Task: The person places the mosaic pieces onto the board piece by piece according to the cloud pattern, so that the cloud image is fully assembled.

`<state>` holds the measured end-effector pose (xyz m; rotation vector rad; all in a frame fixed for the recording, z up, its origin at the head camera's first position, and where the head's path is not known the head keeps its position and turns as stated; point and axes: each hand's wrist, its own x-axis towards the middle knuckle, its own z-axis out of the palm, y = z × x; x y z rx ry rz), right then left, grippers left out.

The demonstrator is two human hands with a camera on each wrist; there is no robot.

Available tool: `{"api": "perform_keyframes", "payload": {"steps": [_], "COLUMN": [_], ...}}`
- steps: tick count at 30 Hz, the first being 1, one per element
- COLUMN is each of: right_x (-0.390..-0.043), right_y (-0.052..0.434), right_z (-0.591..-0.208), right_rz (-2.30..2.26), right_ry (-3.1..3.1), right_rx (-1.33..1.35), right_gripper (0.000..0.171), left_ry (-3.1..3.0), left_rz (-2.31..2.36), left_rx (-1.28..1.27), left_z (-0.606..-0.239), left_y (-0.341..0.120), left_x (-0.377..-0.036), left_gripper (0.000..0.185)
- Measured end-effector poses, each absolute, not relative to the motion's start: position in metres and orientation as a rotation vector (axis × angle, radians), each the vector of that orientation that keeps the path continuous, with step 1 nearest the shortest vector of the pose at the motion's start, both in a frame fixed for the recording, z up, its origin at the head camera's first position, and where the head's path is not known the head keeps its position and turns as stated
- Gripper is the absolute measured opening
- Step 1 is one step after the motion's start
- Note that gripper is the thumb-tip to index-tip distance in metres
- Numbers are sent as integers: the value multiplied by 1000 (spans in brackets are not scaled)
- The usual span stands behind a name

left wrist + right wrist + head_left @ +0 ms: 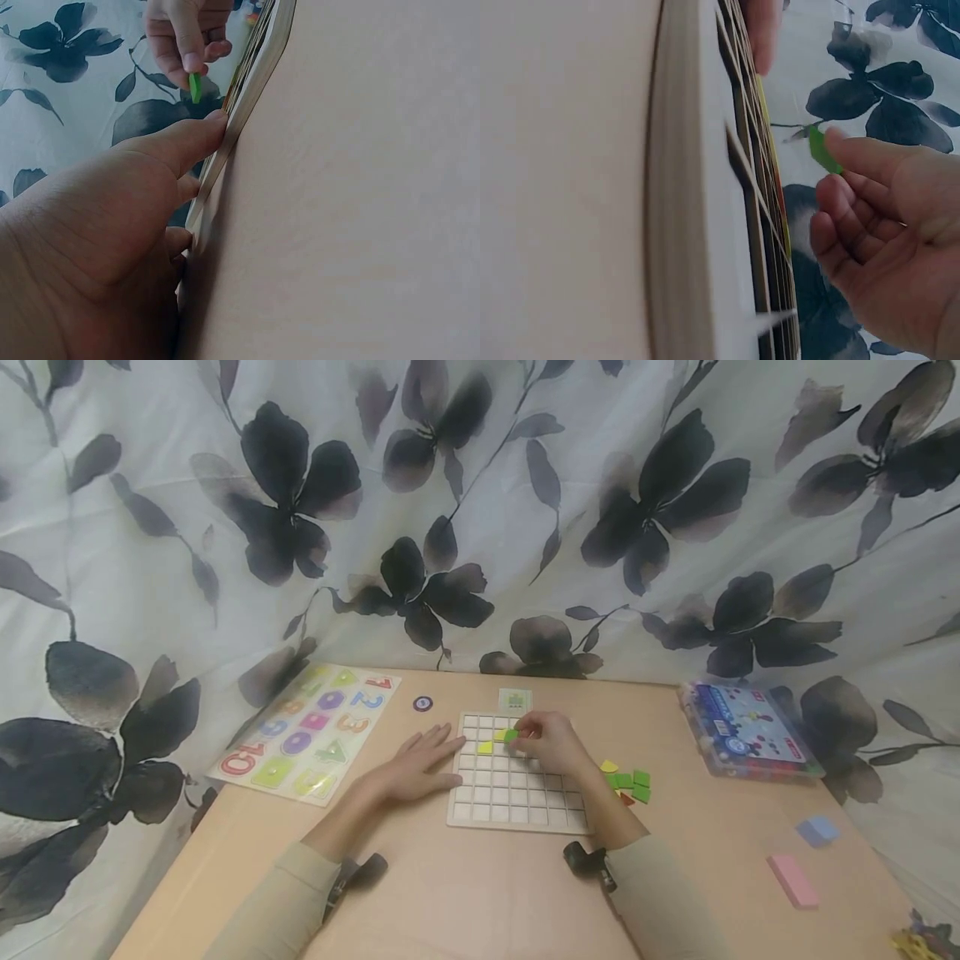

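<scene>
A white gridded board (517, 795) with raised square cells lies on the table. My left hand (420, 766) rests against its left edge, fingers spread; in the left wrist view the thumb (191, 139) touches the board's rim (247, 97). Between thumb and fingertips, my right hand (551, 743) pinches a small green tile (823, 150), held above the board's upper part. Yellow pieces (485, 747) sit in cells close to that hand. To the right of the board, partly behind the right forearm, lie several loose green tiles (641, 778) with a few yellow and red ones.
A small card (515, 700) with a green figure lies behind the board. Left is a number and shape sheet (315, 735), with a round dark token (423, 703) nearby. Right are a clear plastic case (750, 731), a blue block (817, 831) and a pink block (793, 882).
</scene>
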<state>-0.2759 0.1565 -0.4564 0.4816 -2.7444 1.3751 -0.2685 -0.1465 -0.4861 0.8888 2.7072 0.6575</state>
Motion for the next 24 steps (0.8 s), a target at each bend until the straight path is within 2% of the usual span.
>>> {"api": "perform_keyframes", "payload": {"steps": [24], "right_x": [-273], "right_y": [140], "right_z": [-477], "right_rz": [1238], "right_ry": [-2857], "right_rx": [464], "right_gripper": [26], "left_ry": [2708], "left_rz": [663], "left_rx": [898], "left_z": [-488], "left_y": [-147], "left_x": [-270], "left_gripper": [78]}}
